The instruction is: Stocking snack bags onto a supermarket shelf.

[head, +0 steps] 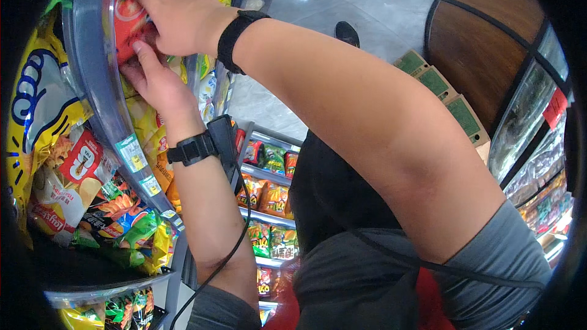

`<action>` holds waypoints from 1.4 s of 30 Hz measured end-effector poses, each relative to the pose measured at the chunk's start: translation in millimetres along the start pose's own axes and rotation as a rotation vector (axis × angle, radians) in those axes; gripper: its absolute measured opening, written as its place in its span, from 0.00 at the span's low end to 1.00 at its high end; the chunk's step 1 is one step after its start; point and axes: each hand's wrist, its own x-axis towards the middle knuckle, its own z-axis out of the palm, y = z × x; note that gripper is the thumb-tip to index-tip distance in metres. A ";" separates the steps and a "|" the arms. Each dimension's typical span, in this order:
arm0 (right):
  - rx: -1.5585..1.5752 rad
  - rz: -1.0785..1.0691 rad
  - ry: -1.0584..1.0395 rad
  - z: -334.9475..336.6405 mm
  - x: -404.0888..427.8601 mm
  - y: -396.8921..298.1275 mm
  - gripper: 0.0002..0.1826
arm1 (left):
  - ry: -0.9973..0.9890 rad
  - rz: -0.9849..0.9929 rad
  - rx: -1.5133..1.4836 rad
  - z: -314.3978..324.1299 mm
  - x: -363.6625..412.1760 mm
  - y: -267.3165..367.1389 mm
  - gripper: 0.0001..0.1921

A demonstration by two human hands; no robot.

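Observation:
At the upper left, a red snack bag [129,9] is partly hidden behind my fingers and the clear shelf lip. My right hand [185,16] reaches across from the right, its slightly blurred fingers curled over the bag. Below it, my left hand [160,80] grips the bag's lower end, thumb uppermost and fingers partly hidden. Both hands are just past the curved clear plastic shelf lip [91,41], which carries price tags [133,153]. Yellow snack bags [142,114] lie beneath my left hand.
Left of the lip are a large yellow bag [43,87] and a Lay's chip bag [62,201]. Lower shelves hold small snack packs [277,197]. Cardboard boxes [451,96] stand by a brown wood-look panel [486,41]. A black cable [243,233] hangs along my left arm.

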 end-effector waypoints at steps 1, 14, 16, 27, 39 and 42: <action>-0.010 0.064 0.036 5.1 1.2 1.9 0.46 | -0.023 0.022 0.045 -2.4 1.1 -2.8 0.39; -0.266 0.021 0.040 36.7 25.3 33.4 0.50 | -0.061 -0.060 0.225 13.6 -24.6 -9.0 0.15; -0.166 0.009 -0.022 29.7 19.8 22.4 0.49 | -0.057 -0.049 0.254 -2.9 -20.5 -16.8 0.15; -0.267 0.162 -0.133 -70.8 -72.2 -26.9 0.38 | -0.307 -0.300 0.304 -20.7 -90.6 16.9 0.23; -0.585 0.565 -1.066 -279.8 -295.5 -111.5 0.24 | -0.885 -0.774 0.681 -194.5 -206.7 2.2 0.17; -0.577 0.777 -0.960 -308.6 -358.6 -139.0 0.25 | -0.898 -0.812 0.679 -222.4 -215.7 10.4 0.17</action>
